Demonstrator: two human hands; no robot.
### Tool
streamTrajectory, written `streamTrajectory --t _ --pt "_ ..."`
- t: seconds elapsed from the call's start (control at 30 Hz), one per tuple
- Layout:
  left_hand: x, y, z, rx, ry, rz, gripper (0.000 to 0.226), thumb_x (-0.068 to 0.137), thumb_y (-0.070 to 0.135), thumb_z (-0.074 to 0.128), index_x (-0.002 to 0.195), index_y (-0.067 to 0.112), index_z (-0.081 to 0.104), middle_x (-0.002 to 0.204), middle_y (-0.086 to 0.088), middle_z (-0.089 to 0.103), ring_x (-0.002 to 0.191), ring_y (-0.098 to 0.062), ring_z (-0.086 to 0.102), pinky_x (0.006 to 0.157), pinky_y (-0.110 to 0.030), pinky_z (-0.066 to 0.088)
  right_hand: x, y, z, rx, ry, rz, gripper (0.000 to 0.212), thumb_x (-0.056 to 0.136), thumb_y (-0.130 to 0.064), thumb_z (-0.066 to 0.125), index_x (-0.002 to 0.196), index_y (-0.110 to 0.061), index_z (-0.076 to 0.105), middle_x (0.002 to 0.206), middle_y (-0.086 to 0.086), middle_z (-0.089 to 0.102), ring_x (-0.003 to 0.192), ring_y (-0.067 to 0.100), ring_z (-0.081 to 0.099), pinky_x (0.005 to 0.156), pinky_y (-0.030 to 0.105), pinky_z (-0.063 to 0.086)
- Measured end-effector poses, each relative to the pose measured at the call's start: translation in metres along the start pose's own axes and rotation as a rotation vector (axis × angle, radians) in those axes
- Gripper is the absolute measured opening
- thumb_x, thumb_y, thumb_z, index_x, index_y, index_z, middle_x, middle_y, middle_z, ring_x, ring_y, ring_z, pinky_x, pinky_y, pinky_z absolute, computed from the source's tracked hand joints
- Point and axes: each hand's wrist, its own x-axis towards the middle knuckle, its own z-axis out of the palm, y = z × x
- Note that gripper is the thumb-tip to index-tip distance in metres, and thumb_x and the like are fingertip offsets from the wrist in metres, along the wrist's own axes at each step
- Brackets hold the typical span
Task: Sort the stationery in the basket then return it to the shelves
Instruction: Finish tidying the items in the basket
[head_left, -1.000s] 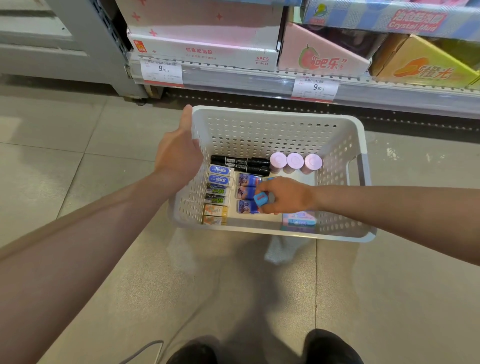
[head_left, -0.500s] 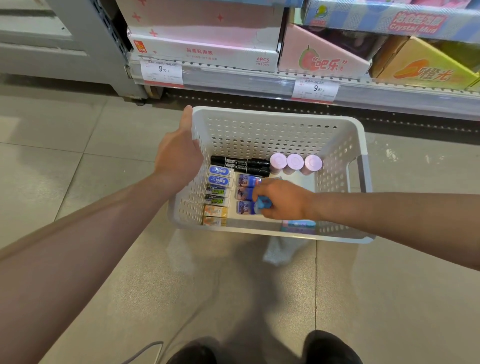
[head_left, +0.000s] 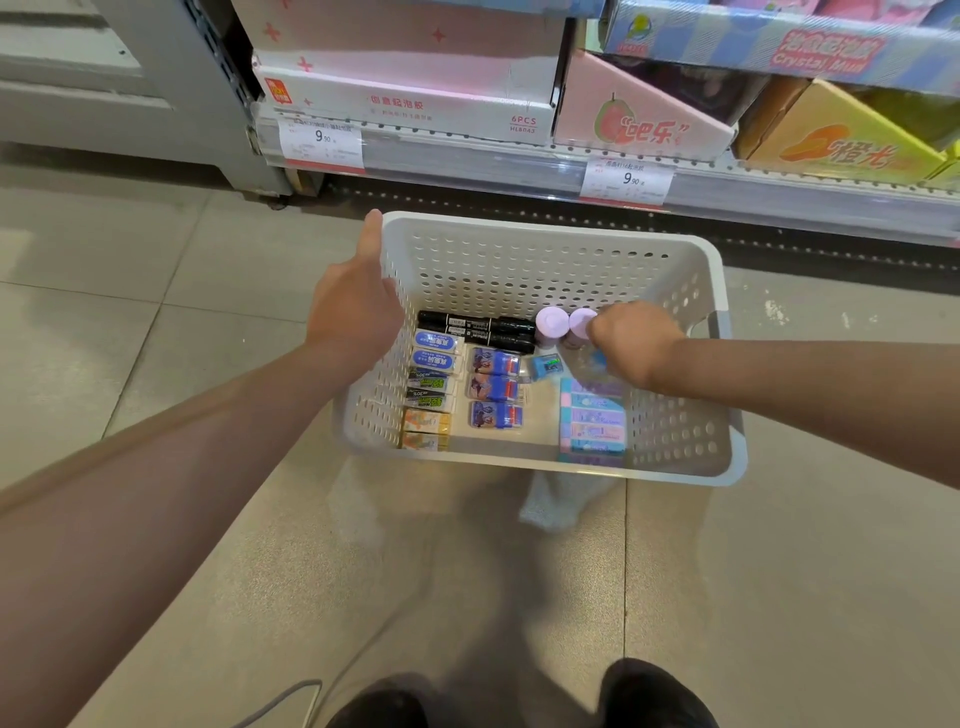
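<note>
1. basket (head_left: 545, 260) of white perforated plastic sits on the tiled floor (head_left: 156, 338) in front of the bottom shelf (head_left: 519, 161), and we see it from above.
2. our left hand (head_left: 353, 312) holds the basket's left rim, thumb stretched up along the outer edge; the other fingers dip inside the wall and are hidden, so we cannot tell how tightly they curl.
3. our right hand (head_left: 631, 343) reaches into the far right part of the basket, knuckles up and fingers curled downward; what they grasp, if anything, is hidden beneath the hand, though a bit of blue peeks out at its lower edge.
4. two lilac round caps (head_left: 551, 321) stand just left of that hand, the right one touching it.
5. two black markers (head_left: 475, 330) lie side by side along the back, to the left of the caps.
6. below them, a column of small packs (head_left: 434, 387) runs along the left wall: blue, then green, then orange.
7. beside it sit three blue and red erasers (head_left: 494, 388) in a column, with a small blue sharpener (head_left: 545, 366) just right of the top one.
8. a stack of pastel erasers (head_left: 592, 418) lies near the front right.
9. price tags (head_left: 320, 140) reading 9.90 hang on the shelf edge under pink boxes (head_left: 415, 98).
</note>
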Motion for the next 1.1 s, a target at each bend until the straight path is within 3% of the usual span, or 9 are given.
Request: streamTrajectory --t 0.33,0.57,0.7,0.9,0.97,1.03,1.1 --pt "-0.002 0.003 -0.003 -0.006 -0.003 0.003 0.064 0.098 0.009 0.043 0.153 0.02 0.011 0.119 -0.019 0.058 0.107 -0.033 0.053 0.074 -0.033 0.039 0.002 -0.017 -0.002 -0.241 -0.076 -0.046 0.034 0.091 -0.005 0.043 0.125 -0.007 0.048 0.123 0.01 0.05 0.107 0.031 0.059 0.067 0.032 0.04" --pt "-0.001 0.001 -0.002 0.002 0.002 0.012 0.065 0.098 0.009 0.044 0.152 0.02 0.011 0.119 -0.019 0.058 0.105 -0.032 0.055 0.072 -0.032 0.041 0.004 -0.024 0.004 -0.282 -0.085 -0.067 0.04 0.089 -0.003 0.048 0.129 -0.007 0.048 0.125 0.011 0.044 0.113 0.025 0.048 0.083 0.035 0.043" --pt "0.0 0.001 -0.001 0.006 0.006 0.012 0.065 0.098 0.01 0.044 0.152 0.02 0.011 0.116 -0.019 0.059 0.1 -0.031 0.056 0.07 -0.032 0.041 0.008 -0.023 0.013 -0.321 -0.052 -0.077 0.047 0.085 0.002 0.05 0.131 -0.011 0.047 0.122 0.009 0.046 0.11 0.024 0.048 0.073 0.033 0.035" --pt "0.0 0.0 -0.001 0.003 0.007 0.021 0.065 0.097 0.01 0.045 0.152 0.02 0.011 0.117 -0.02 0.059 0.104 -0.034 0.056 0.075 -0.033 0.041 0.01 -0.024 0.014 -0.268 -0.059 -0.095 0.048 0.087 0.005 0.048 0.131 -0.013 0.049 0.12 0.005 0.051 0.112 0.024 0.048 0.072 0.034 0.034" --pt "0.001 -0.001 0.0 0.01 0.011 0.024 0.065 0.098 0.01 0.045 0.152 0.02 0.011 0.116 -0.02 0.059 0.104 -0.034 0.056 0.076 -0.035 0.043 0.01 -0.025 0.012 -0.215 -0.048 -0.087 0.048 0.085 0.005 0.047 0.13 -0.012 0.048 0.109 0.005 0.047 0.108 0.027 0.046 0.07 0.033 0.035" --pt "0.002 -0.001 0.001 0.014 0.011 0.023 0.066 0.098 0.01 0.045 0.153 0.02 0.01 0.115 -0.02 0.059 0.103 -0.033 0.056 0.075 -0.034 0.042 0.01 -0.03 0.01 -0.166 -0.018 -0.063 0.046 0.081 0.005 0.048 0.124 -0.01 0.05 0.089 0.007 0.035 0.089 0.025 0.041 0.055 0.026 0.027" --pt "0.002 -0.001 0.001 0.015 0.006 0.009 0.066 0.098 0.01 0.044 0.153 0.021 0.01 0.115 -0.02 0.059 0.103 -0.033 0.055 0.074 -0.034 0.041 0.011 -0.04 0.005 -0.24 0.048 -0.055 0.029 0.081 0.0 0.049 0.106 -0.014 0.054 0.073 0.005 0.024 0.069 0.016 0.036 0.049 0.022 0.019"
